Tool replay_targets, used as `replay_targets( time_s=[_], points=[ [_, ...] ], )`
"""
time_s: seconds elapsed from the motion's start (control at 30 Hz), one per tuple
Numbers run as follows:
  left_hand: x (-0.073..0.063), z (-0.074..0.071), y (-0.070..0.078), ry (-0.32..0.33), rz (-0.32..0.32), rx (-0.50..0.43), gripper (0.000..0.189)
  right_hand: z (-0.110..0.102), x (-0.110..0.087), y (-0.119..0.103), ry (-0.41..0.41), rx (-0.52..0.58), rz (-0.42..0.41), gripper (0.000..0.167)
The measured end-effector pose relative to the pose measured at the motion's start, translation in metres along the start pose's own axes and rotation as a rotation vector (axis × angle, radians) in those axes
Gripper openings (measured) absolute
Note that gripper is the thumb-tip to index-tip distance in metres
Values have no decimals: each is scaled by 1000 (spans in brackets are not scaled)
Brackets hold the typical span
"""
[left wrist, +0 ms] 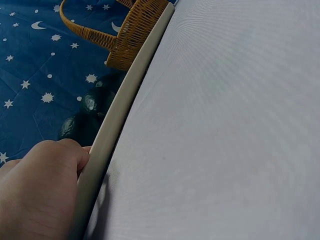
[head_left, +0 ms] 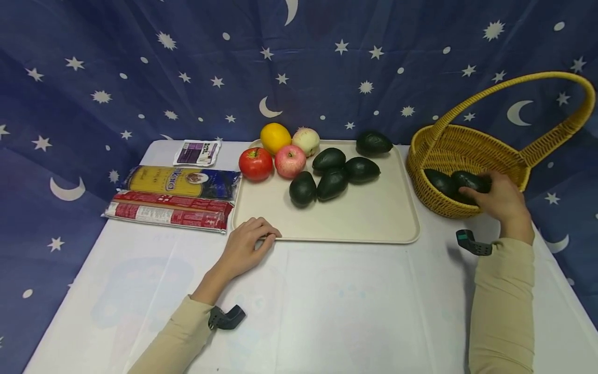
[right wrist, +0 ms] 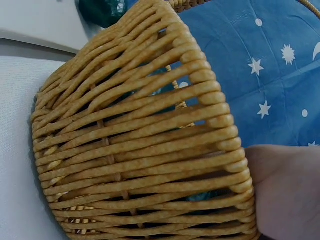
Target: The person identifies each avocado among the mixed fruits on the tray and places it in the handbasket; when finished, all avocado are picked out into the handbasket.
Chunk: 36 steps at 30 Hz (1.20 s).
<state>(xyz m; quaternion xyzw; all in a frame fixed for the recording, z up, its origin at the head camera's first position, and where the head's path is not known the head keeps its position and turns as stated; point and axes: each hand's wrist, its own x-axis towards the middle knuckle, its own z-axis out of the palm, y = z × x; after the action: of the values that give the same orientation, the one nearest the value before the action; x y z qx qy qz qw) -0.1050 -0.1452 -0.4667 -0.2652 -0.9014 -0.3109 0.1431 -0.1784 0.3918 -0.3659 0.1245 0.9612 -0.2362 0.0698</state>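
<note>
The right hand (head_left: 504, 197) reaches down over the near right side of the yellow wicker basket (head_left: 467, 150), its back turned up and its thumb and fingers closed about the dark green avocado (head_left: 469, 179) lying inside; the grip is as narrow as that fruit's width, thumb on the near side, fingers on the far side; a second avocado (head_left: 439, 183) sits just beside it, toward the basket's left wall; the right forearm (head_left: 504, 306), in a beige sleeve, runs almost straight up from the lower edge of the head view, the wrist bent slightly left, and in the right wrist view the weave hides most of the hand; the left hand (head_left: 246, 248) lies palm down on the near rim of the cream tray (head_left: 369, 218), close to its left corner, the fingers loosely bent and touching the edge in a slack, relaxed rest; the left forearm (head_left: 173, 337) slants in from the lower left; on the tray five more avocados (head_left: 333, 184) lie, four clustered near the middle and one at the far right edge, while a red tomato (head_left: 255, 164), a yellow lemon (head_left: 275, 138), a pink apple (head_left: 290, 161) and a pale peach (head_left: 306, 140) huddle at the far left; left of the tray are a yellow-and-blue pasta packet (head_left: 182, 182), red packets (head_left: 168, 209) and a purple-and-white sachet (head_left: 198, 152).
</note>
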Motion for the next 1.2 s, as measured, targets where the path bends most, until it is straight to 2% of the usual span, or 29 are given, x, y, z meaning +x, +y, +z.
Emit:
replay_targets(
  time_s=[0.3, 0.47, 0.6, 0.8, 1.0, 1.2],
  points=[
    [0, 0, 0, -5, -3, -1, 11, -1, -1, -2, -31, 1, -6, 96],
    [0, 1, 0, -7, -6, -1, 11, 2, -3, -2, -6, 14, -1, 96],
    [0, 0, 0, -7, -2, 2, 12, 3, -5, -4, 30, 35, -33, 89],
    [0, 0, 0, -4, 4, 3, 12, 4, -9, -11, 130, 102, -111, 73],
    [0, -1, 0, -3, 4, 0, 12, 9, -12, -21, 269, 136, -244, 53],
    [0, -1, 1, -9, 2, -1, 13, 17, -14, -30, 327, 154, -359, 42]
  ],
)
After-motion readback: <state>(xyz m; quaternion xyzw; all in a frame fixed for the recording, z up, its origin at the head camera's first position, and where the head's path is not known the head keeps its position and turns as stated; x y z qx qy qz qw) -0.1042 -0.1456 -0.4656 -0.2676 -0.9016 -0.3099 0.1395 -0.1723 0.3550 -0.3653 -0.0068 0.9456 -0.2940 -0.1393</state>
